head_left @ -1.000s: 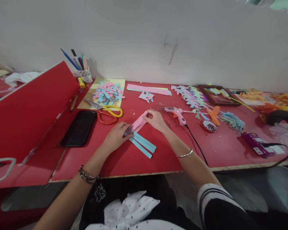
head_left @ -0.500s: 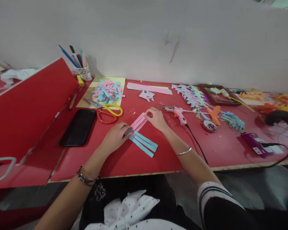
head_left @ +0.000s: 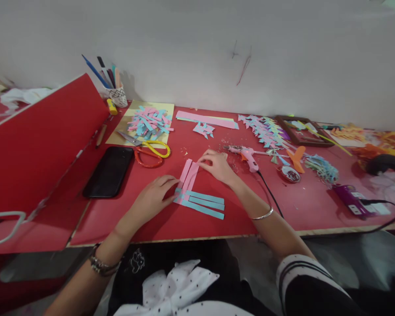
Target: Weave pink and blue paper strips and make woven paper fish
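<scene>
At the middle of the frame, just below centre, pink strips (head_left: 192, 176) run upward and cross blue strips (head_left: 208, 204) that fan right over the red counter (head_left: 243, 221). The step in hand appears to be interlacing or straightening them at the crossing. The left hand (head_left: 151, 196) has a part-spread grip, thumb and fingers apart, tips at the crossing's left edge. The right hand (head_left: 215, 166) keeps a narrow grip at the upper end of the pink strips; whether it pinches one, I cannot tell. The next move probably calls for the crossing to be steadied while single strips are separated. No brand or writing is legible: pale patches on the purple box (head_left: 349, 201) at lower right are too blurred, and thin marks (head_left: 244, 70) at upper right form no readable word.
</scene>
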Motion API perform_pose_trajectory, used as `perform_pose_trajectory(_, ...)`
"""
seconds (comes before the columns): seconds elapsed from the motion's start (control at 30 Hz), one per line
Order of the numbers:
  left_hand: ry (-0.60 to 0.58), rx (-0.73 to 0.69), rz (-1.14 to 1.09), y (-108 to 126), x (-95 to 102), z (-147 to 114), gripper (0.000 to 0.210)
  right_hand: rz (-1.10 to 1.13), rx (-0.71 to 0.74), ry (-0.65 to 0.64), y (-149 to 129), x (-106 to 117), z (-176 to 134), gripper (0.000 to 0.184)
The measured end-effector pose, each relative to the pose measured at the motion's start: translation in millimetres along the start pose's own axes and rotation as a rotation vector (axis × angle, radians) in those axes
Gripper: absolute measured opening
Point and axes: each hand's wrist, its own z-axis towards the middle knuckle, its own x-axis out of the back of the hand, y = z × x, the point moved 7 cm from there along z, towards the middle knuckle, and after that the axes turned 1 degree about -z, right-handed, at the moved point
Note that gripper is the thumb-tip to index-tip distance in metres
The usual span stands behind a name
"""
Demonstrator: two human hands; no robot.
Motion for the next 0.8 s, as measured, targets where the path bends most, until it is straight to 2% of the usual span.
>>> perform_pose_trajectory(0.2,-0.073,-0.017,0.055,0.9,-4.1,1.5,0.032,-0.032,-0.021,0.004,4.2,-8.3,7.4,0.016)
perform_pose_trajectory(0.43,-0.081,-0.004,0.042,-0.7,-6.1,2.1,0.033,-0.064,-0.047,-0.026,7.0,-17.0,12.6,0.008)
perform_pose_trajectory(0.8,-0.056,0.001,0.011,-3.2,-6.4,1.4,0.032,-0.135,-0.088,-0.013,8.6,-21.0,15.9,0.011)
